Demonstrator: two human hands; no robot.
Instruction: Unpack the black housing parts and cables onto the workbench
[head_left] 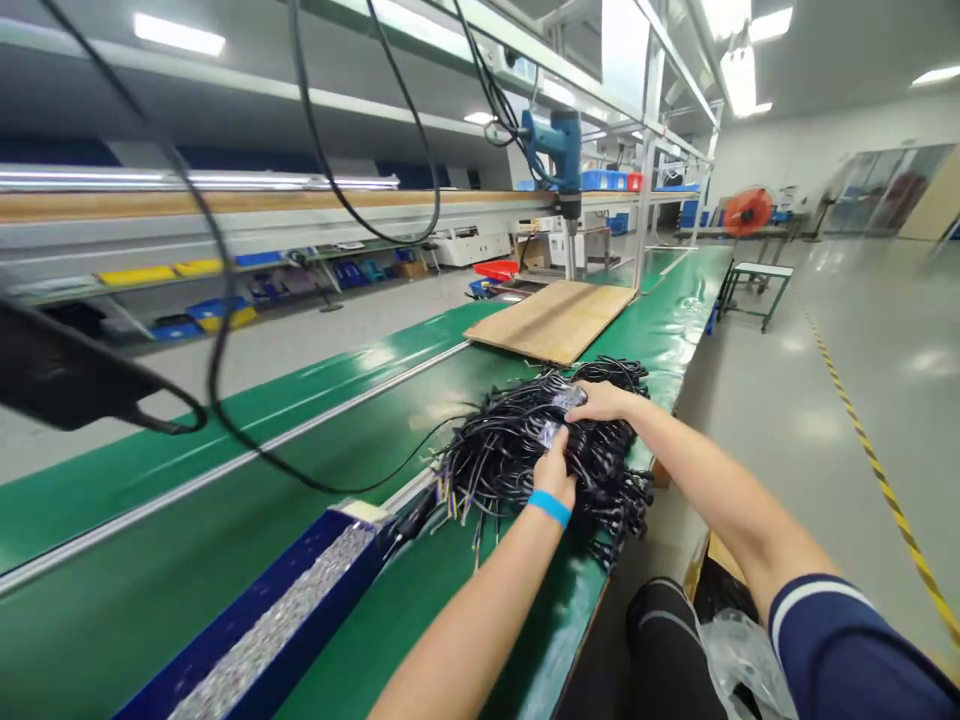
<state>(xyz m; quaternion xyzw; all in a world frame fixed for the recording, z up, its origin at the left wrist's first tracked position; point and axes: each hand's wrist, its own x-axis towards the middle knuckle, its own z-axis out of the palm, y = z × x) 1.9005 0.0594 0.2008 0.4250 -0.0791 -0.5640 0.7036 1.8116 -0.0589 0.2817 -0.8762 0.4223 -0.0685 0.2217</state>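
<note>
A: State hand positions.
B: Left hand [556, 472] and right hand [602, 400] both rest on the black cable bundle [547, 450], fingers closed into its strands.
A: Surface?
B: Green bench mat [315, 430] beneath both hands; blue parts tray [247, 620] left of the left hand; cardboard sheet [551, 318] beyond the right hand; grey factory floor [825, 400] to the right.

Long green worktop [225, 520] runs away from me, a metal rail [225, 470] along its length. On it I see a heap of black cable bundles [540, 450] near the right edge, both hands resting on the heap. Beyond it lies a flat brown board [555, 315]. Nearest me, a blue tray [262, 620] of small silvery parts sits just beside the cables.
</note>
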